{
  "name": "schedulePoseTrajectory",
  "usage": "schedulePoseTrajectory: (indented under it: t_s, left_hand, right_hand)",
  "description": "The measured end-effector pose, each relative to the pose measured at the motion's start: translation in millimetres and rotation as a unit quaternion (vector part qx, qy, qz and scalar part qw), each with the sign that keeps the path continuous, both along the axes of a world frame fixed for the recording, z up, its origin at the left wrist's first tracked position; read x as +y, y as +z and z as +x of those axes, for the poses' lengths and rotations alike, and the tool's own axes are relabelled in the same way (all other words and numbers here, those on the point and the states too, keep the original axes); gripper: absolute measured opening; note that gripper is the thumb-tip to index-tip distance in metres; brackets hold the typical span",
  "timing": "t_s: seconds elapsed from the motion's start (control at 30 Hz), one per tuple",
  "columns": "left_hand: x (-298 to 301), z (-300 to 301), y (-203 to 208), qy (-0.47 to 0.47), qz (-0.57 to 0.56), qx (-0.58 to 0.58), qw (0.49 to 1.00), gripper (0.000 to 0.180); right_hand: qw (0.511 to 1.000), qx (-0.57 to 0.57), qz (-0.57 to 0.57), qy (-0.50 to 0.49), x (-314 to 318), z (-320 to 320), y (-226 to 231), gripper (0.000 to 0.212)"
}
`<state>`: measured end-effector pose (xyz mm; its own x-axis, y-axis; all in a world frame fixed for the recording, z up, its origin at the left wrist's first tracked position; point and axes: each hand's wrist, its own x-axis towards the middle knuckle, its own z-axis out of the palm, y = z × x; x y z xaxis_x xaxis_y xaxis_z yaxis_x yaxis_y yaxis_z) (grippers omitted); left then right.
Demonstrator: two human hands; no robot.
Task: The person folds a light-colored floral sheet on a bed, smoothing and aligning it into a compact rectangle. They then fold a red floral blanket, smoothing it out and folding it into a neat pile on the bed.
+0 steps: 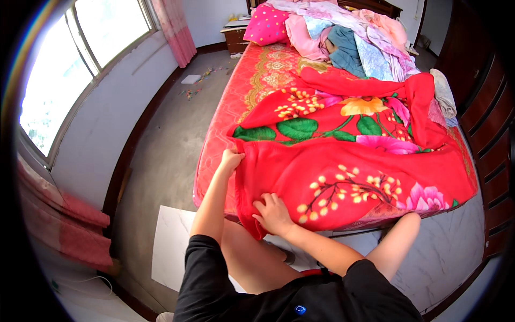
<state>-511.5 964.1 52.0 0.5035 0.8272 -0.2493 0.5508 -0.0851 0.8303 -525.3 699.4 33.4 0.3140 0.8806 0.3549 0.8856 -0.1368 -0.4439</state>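
Observation:
A red floral blanket [300,161] lies across the near part of the bed, with loose folds and a raised ridge on its right. My left hand [232,161] is closed on the blanket's left edge, its fingers wrapped over the cloth. Nearer to me, my right hand [273,214] rests on the blanket's near left corner, fingers bent and apart against the fabric. Some of the blanket hangs over the mattress's near edge, between my knees. Yellow blossoms, green leaves and pink flowers are printed on it.
Under the blanket is a red and gold patterned mattress [220,129]. A pink dotted pillow [266,25] and heaped bedding [348,48] lie at the far end. Pink curtains [174,32] flank the window at left. A dark slatted wooden panel [491,161] borders the right. A white board [169,241] lies on the floor.

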Motion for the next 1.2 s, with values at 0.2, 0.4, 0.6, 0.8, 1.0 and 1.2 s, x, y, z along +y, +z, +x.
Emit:
schedulePoseTrajectory:
  t_s: [0.2,0.4,0.6,0.8,1.0,1.2]
  left_hand:
    - [81,37,67,0.065,0.299,-0.112,0.945,0.021]
    - [125,71,84,0.040,0.334,-0.220,0.916,0.035]
    - [53,-11,-17,-0.035,0.337,0.015,0.941,0.031]
    - [-65,-125,-17,-0.088,0.229,0.039,0.969,0.033]
    - [-61,-120,-9,-0.111,0.091,0.100,0.985,0.020]
    - [48,-33,87,0.058,-0.035,-0.255,0.964,0.018]
  right_hand:
    - [0.962,0.181,0.200,0.049,26,12,54,0.021]
    - [0.922,0.330,0.167,0.113,88,37,56,0.035]
    - [0.988,0.122,0.073,0.055,-20,69,14,0.034]
    - [0.987,-0.031,-0.008,-0.160,-150,102,12,0.048]
    - [0.974,-0.068,-0.087,-0.198,-201,180,1,0.051]
    - [0.977,-0.059,0.027,-0.202,-174,286,95,0.044]
